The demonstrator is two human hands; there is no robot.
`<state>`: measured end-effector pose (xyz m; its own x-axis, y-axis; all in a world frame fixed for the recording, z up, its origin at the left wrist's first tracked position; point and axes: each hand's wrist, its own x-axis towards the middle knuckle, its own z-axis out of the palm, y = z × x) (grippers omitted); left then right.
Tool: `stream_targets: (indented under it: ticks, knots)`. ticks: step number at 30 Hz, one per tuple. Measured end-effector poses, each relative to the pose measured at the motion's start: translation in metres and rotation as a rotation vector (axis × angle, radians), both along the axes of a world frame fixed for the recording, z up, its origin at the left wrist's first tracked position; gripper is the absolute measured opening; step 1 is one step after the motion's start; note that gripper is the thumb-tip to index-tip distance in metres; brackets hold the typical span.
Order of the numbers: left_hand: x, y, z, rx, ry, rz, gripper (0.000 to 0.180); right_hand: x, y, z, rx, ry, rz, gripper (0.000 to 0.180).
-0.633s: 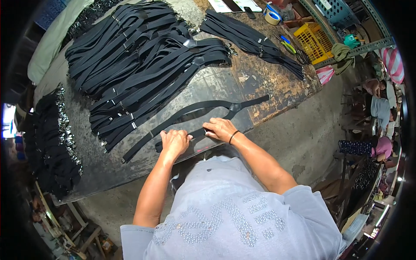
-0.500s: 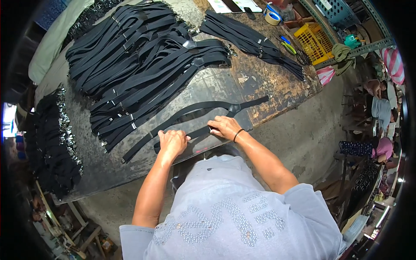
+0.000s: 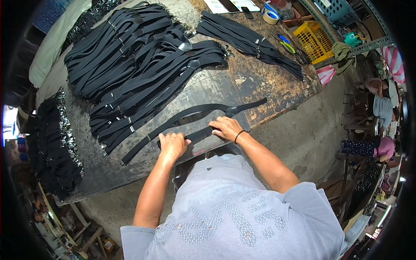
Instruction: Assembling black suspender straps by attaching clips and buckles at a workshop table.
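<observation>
On the near edge of the table lies a single pair of black suspenders (image 3: 186, 111), with a dark Y-shaped joining patch at its right. Its nearer strap (image 3: 200, 134) runs between my hands. My left hand (image 3: 173, 144) is closed over that strap on the left, fingers curled down. My right hand (image 3: 227, 128), with a dark band on the wrist, pinches it a short way to the right, below the patch. My fingers hide both gripped parts. The farther strap curves past my hands, untouched, toward the lower left.
A big pile of black suspenders (image 3: 143, 65) covers the table's middle and far left. Another bundle (image 3: 247, 39) lies at the far right, near green-handled pliers (image 3: 287, 47), tape (image 3: 271, 17) and a yellow crate (image 3: 313, 42). Black straps with metal clips (image 3: 54, 147) hang over the left side.
The strap between my hands now lies flatter and shows more of its width. My hands have barely shifted; the right fingers sit slightly differently on the strap.
</observation>
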<state>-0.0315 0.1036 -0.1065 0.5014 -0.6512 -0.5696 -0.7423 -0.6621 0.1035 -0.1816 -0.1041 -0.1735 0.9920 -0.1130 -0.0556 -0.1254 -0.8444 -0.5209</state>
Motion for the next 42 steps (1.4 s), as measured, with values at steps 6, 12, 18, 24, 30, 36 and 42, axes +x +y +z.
stream_targets:
  ticks: [6, 12, 18, 24, 30, 36, 42]
  knots:
    - [-0.026, -0.035, -0.011, -0.434, -0.229, -0.113, 0.035, 0.0, 0.001, 0.004, 0.003, -0.008, -0.041, 0.03]
    - [-0.039, -0.042, -0.056, -0.559, -0.085, -0.011, 0.025, 0.005, 0.002, 0.013, 0.084, 0.058, -0.06, 0.035]
    - [-0.041, -0.044, -0.053, -0.567, -0.072, 0.044, 0.029, 0.023, -0.011, 0.009, 0.395, 0.285, -0.219, 0.033]
    - [-0.041, -0.043, -0.051, -0.507, -0.073, 0.048, 0.033, 0.042, -0.005, 0.015, 0.176, 0.464, -0.255, 0.036]
    - [-0.036, -0.045, -0.035, -0.392, 0.023, 0.076, 0.042, 0.054, 0.004, 0.029, 0.085, 0.623, -0.287, 0.033]
    - [-0.024, -0.044, -0.037, -0.266, 0.147, 0.069, 0.05, 0.06, 0.018, 0.027, -0.058, 0.713, -0.287, 0.034]
    - [-0.007, -0.045, -0.025, -0.146, 0.244, 0.017, 0.05, 0.058, 0.011, 0.027, -0.042, 0.649, -0.237, 0.029]
